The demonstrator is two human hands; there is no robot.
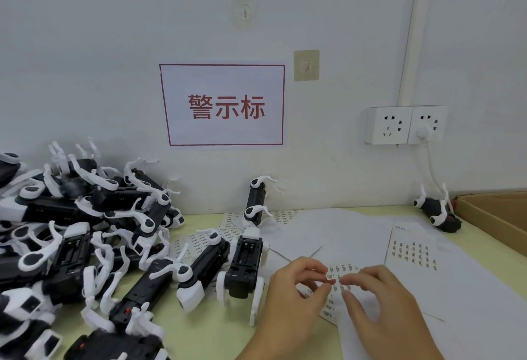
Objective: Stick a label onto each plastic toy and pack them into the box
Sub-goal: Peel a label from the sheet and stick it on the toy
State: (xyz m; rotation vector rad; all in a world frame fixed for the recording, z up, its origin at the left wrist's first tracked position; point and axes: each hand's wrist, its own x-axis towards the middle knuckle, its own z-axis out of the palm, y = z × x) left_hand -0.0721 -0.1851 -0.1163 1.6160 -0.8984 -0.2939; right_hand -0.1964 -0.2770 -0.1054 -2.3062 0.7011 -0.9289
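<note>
My left hand (293, 297) pinches a small white label (330, 277) between thumb and forefinger, just above a label sheet (340, 279). My right hand (382, 302) has curled fingers pressing on that sheet beside the label. A black-and-white plastic toy dog (245, 265) lies belly-up just left of my left hand. A large pile of the same toys (79, 239) fills the left side of the table. One toy (437, 211) lies at the far right beside the cardboard box (496, 217).
More label sheets (413, 251) and white backing papers (342, 228) cover the yellow-green table (211, 331). One toy (256, 202) leans against the wall. A red-framed sign (225, 105) and wall sockets (405, 125) with a plugged cable are behind.
</note>
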